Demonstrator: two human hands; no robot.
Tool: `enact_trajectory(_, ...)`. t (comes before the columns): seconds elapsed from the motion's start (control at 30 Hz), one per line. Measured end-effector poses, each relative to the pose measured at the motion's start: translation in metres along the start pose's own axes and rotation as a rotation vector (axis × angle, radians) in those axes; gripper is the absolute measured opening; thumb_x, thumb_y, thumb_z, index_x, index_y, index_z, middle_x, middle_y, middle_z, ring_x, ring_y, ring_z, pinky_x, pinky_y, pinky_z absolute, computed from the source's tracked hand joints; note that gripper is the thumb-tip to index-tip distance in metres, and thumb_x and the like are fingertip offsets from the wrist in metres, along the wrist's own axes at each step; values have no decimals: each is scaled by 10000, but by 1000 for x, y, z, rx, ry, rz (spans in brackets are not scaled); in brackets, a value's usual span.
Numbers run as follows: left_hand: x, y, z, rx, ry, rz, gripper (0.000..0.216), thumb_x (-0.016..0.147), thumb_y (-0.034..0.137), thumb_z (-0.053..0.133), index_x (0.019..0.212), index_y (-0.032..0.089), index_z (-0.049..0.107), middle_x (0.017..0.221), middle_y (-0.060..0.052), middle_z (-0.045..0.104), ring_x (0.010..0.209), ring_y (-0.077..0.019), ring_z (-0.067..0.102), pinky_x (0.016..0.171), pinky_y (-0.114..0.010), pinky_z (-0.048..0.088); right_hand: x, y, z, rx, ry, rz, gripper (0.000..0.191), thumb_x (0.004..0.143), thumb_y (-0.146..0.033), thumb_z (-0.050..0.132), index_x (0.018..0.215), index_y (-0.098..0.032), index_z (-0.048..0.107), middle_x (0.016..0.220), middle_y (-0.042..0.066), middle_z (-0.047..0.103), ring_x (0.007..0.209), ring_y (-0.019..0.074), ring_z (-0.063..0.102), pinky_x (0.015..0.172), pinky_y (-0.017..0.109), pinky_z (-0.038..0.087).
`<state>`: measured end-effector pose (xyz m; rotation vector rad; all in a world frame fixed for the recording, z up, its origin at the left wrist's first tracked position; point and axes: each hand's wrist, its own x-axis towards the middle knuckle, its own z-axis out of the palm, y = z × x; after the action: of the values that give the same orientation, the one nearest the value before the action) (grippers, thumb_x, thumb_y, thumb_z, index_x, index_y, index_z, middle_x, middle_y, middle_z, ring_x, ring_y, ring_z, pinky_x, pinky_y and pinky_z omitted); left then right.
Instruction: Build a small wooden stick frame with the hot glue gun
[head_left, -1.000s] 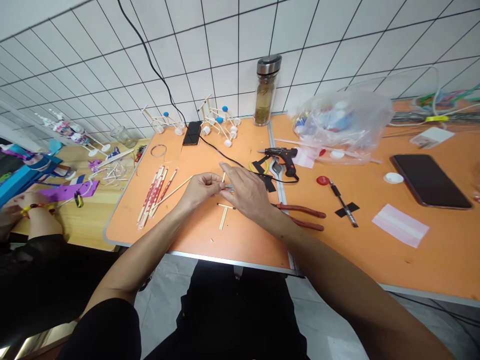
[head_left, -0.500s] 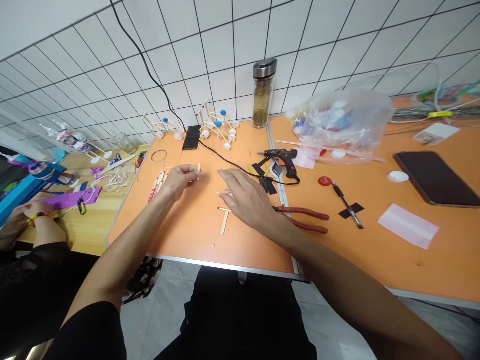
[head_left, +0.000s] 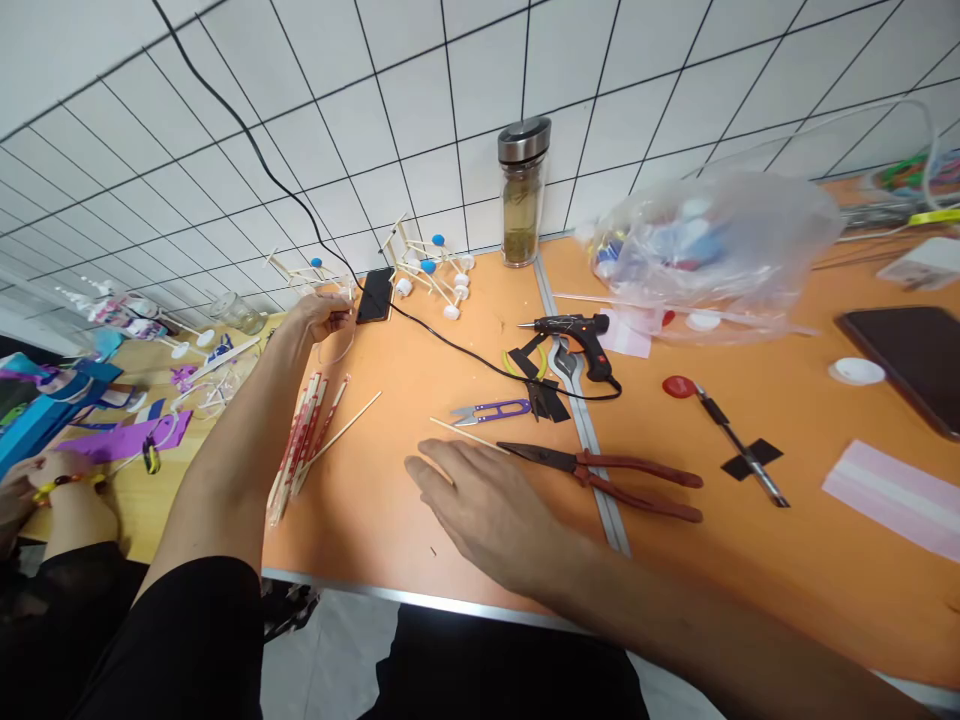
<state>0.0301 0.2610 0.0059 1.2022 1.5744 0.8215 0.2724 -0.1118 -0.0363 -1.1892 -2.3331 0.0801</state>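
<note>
Head view: the left hand point(head_left: 330, 315), fingertips drawn together, reaches out well left of the pliers point(head_left: 585, 468), gripping what, if anything, I can't tell; the right hand point(head_left: 487, 510) spreads loosely, nothing visibly held, a thin stick point(head_left: 457, 430) just left of the pliers; seemingly a fetch-or-place step, calling next for a steady pinch

- Plain black sleeve point(head_left: 176, 640) at eight o'clock, hem near the elbow.
- Left hand point(head_left: 322, 318), between nine and ten, bare.
- Right hand point(head_left: 484, 510), six o'clock, bare.
- Black legwear point(head_left: 510, 665), lowest at six.
</note>
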Motion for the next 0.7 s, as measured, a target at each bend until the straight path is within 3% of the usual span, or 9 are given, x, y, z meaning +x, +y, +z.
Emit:
enact_trajectory(0.27,54,18,18,75,-52,-35,195,877,-24,703,768,138,694,594,-2,662,567,-84,569,585,-203,473,0,-6,11,-10,127,-58,244,1056,-94,587,1268,-92,708,1199,144,772,949,256,686,775,394,535)
enact_trajectory(0.43,60,31,35,152,-113,-59,187,902,-11,723,781,130,695,629,-10,692,601,-93,570,582,-224,432,0,-6,18,16,218,-65,296,1102,-123,501,1281,-88,734,1218,147,787,971,260,693,835,405,539)
enact_trajectory(0.7,70,37,56,287,-169,-1,132,787,53,821,736,142,737,666,-33,692,565,-111,584,555,-241,432,3,-6,19,16,261,-58,266,1049,-91,560,1225,-91,759,1196,142,795,923,254,688,832,398,541)
